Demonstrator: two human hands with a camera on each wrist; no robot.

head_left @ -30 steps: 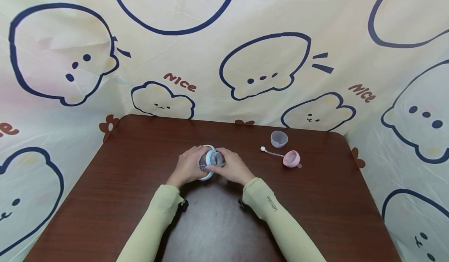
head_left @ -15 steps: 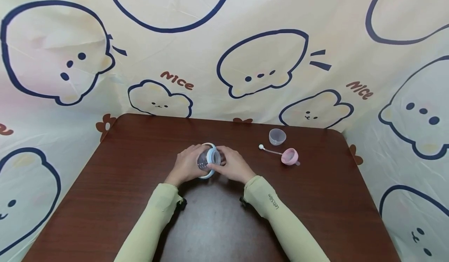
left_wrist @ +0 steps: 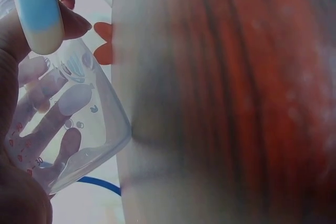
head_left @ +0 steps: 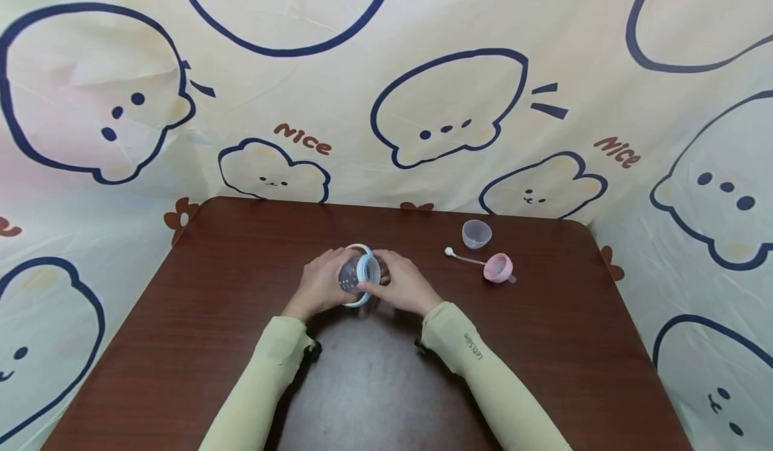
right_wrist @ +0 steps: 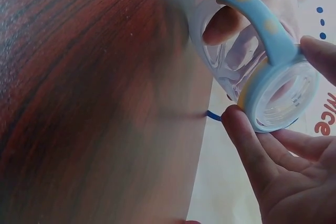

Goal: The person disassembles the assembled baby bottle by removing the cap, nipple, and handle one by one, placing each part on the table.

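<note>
**Two Hands Hold a Clear Handled Bottle Above the Table's Middle**

The fingers of the right hand (head_left: pixel 403 288) curl around the blue collar (right_wrist: pixel 281 95) of the bottle (head_left: pixel 359 276), thumb below and fingertips (right_wrist: pixel 320 51) above its rim. The left hand (head_left: pixel 320 285) wraps the bottle's clear body; its fingers (left_wrist: pixel 63 111) show through the plastic in the left wrist view.

The bottle lies tilted on its side between the hands, over the centre of the table (head_left: pixel 543 343), its open mouth turned toward the right hand. Its body is transparent, smooth plastic, printed with small red scale marks and numbers that are too blurred to read with certainty, plus faint little drawings. The collar is a pale blue ring with a yellowish band beneath it. A curved blue handle (right_wrist: pixel 257 22) with pale yellow dots arches from the collar along the body.

Both arms wear light green sleeves (head_left: pixel 477 370); the right one bears small dark lettering, too small to read.

The table is dark reddish wood grain with rounded corners. Well apart to the right lie a pink lid (head_left: pixel 498 268) with a thin straw ending in a white ball (head_left: pixel 449 252), and a small clear cap (head_left: pixel 476 234). The cloth backdrop (head_left: pixel 386 48) shows navy-outlined cartoon animals and the word "Nice".
</note>
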